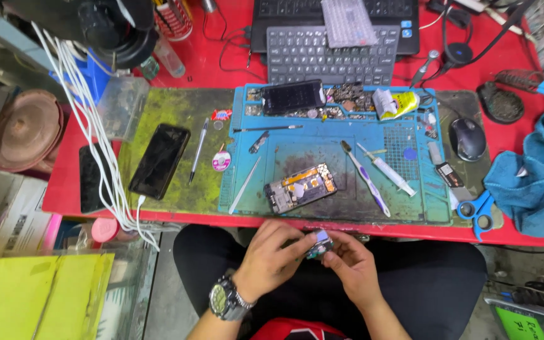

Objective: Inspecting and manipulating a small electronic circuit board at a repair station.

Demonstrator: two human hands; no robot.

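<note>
Holding one small grey phone part [318, 244] low in the frame, both the left hand [271, 257] and the right hand [352, 264] pinch it tight. The opened phone body with orange insides [301, 187] lies apart on the blue work mat [410, 208], so I think fixing is only partway done.

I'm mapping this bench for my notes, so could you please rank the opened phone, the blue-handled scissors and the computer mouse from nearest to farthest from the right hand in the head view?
From the right hand, below the table edge:
1. Opened phone, on the blue mat just above the hands.
2. Blue-handled scissors, at the near edge, to the right.
3. Computer mouse, farther back on the right.
</note>
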